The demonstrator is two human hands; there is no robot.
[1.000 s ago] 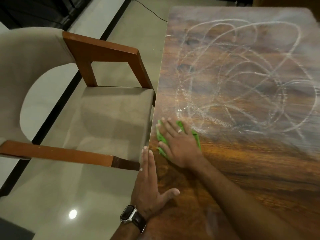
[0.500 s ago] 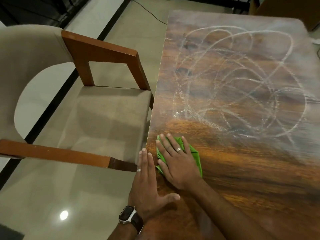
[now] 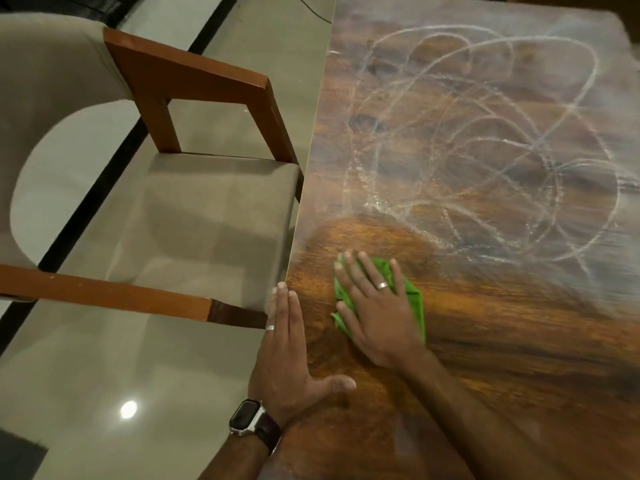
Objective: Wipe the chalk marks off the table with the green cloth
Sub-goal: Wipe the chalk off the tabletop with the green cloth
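Observation:
White chalk marks (image 3: 485, 150), looping scribbles, cover the far half of the dark wooden table (image 3: 519, 341). A folded green cloth (image 3: 414, 299) lies flat on the near left part of the table, just below the scribbles. My right hand (image 3: 374, 313) presses on the cloth with straight, spread fingers and hides most of it. At the table's left edge my left hand (image 3: 287, 351) rests flat, fingers straight, thumb out on the wood. The strip of table around the cloth shows bare wood grain.
A chair (image 3: 180, 216) with a beige seat and brown wooden arms stands against the table's left edge, close to my left hand. A glossy tiled floor (image 3: 138, 393) lies beneath it. A cable (image 3: 311, 12) runs along the floor at the top.
My right hand slid the cloth back toward me out of the scribbles' lower left edge, then a little to the right. The left hand stayed at the table edge.

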